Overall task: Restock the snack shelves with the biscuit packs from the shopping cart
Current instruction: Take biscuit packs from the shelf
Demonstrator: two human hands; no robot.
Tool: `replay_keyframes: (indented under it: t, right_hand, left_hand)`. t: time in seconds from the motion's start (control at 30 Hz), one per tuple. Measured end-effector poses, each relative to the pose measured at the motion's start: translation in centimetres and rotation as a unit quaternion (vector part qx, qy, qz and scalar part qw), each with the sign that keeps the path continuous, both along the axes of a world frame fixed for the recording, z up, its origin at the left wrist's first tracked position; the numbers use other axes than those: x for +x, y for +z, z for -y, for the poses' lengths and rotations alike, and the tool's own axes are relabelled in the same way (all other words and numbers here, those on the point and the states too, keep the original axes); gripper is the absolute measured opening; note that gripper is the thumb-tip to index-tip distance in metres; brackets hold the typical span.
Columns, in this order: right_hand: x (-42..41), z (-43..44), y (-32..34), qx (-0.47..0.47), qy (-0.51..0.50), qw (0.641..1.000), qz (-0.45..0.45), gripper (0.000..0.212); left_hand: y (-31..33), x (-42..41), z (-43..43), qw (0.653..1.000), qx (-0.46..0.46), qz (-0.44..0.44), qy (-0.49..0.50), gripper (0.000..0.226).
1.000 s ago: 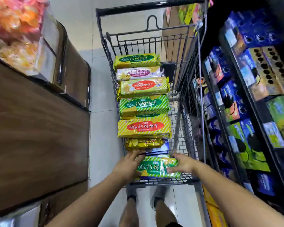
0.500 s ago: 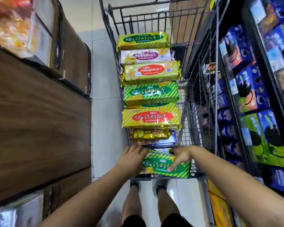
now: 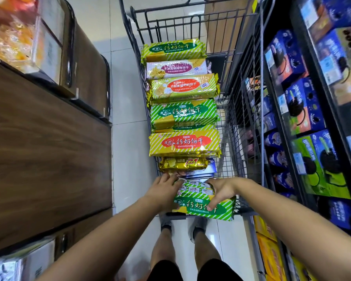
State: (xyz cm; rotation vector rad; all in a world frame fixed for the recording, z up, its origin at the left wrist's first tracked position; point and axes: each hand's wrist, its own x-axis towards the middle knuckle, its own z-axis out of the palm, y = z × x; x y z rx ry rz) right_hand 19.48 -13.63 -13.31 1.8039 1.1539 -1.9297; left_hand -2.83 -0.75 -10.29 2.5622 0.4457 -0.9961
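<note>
While a wooden counter (image 3: 49, 149) lines the aisle's left, the shopping cart (image 3: 238, 110) shows five striped biscuit packs (image 3: 183, 141) in a row along its left side, then one gold pack (image 3: 182, 164). At its near edge, the left hand (image 3: 163, 192) and right hand (image 3: 221, 191) clamp a green stack (image 3: 203, 207) between them. Box-filled shelves (image 3: 296, 102) crowd the cart's right side.

head cam | wide-angle | faces forward, steeply down | close above shopping cart (image 3: 238, 110) near end

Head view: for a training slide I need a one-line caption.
Left hand and right hand hold a green biscuit pack at the near end of the shopping cart, beside stocked shelves.
</note>
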Motion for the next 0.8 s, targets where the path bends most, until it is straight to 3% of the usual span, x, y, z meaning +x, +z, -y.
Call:
replay_keyframes:
  t: [0.2, 0.37, 0.5, 0.63, 0.8]
  right_hand:
    - [1.6, 2.6, 4.6, 0.018, -0.085, 0.996, 0.002, 0.128]
    - [3.7, 5.7, 10.9, 0.039, -0.151, 0.988, -0.002, 0.126]
    - [4.5, 8.9, 16.1, 0.076, -0.209, 0.975, 0.01, 0.093]
    - [4.3, 12.9, 20.5, 0.115, -0.262, 0.958, 0.005, 0.055]
    - [1.1, 18.4, 24.1, 0.149, -0.365, 0.916, 0.073, 0.06]
  left_hand:
    - [3.0, 2.7, -0.3, 0.998, -0.064, 0.012, 0.007, 0.107]
    - [7.9, 7.9, -0.7, 0.994, -0.082, 0.004, -0.07, 0.121]
    - [12.1, 12.7, 0.7, 0.983, -0.108, -0.006, -0.148, 0.129]
    - [15.1, 16.0, 3.9, 0.969, -0.145, 0.004, -0.199, 0.119]
    - [18.2, 18.4, 7.5, 0.94, -0.149, 0.04, -0.304, 0.104]
